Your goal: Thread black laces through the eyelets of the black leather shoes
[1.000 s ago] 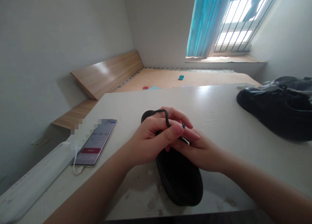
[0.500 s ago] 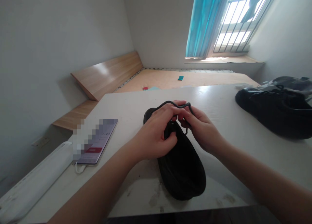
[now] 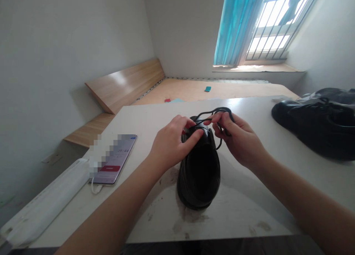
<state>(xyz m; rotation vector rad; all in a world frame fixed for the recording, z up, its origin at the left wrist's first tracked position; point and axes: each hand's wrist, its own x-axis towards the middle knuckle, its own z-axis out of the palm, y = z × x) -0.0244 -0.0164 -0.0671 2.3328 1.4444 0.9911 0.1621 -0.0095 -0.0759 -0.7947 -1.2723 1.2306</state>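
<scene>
A black leather shoe [image 3: 200,173] stands on the white table [image 3: 257,195] in front of me, heel toward me. My left hand [image 3: 173,142] rests on the shoe's tongue area, its fingers pinched on the black shoelace [image 3: 219,112]. Just to the right, my right hand [image 3: 238,140] is closed on a loop of the same lace, which arches above the shoe between both hands.
A second black shoe [image 3: 316,131] lies at the table's right edge. A phone [image 3: 115,158] with a white cable lies at the left, beside a white power strip [image 3: 47,203]. Beyond the table are a bare wooden bed frame [image 3: 210,90] and a barred window with a blue curtain [image 3: 235,25].
The shoe has turned so its heel faces me and stands more upright. Both hands moved up and apart, drawing the lace into a loop above the shoe.
</scene>
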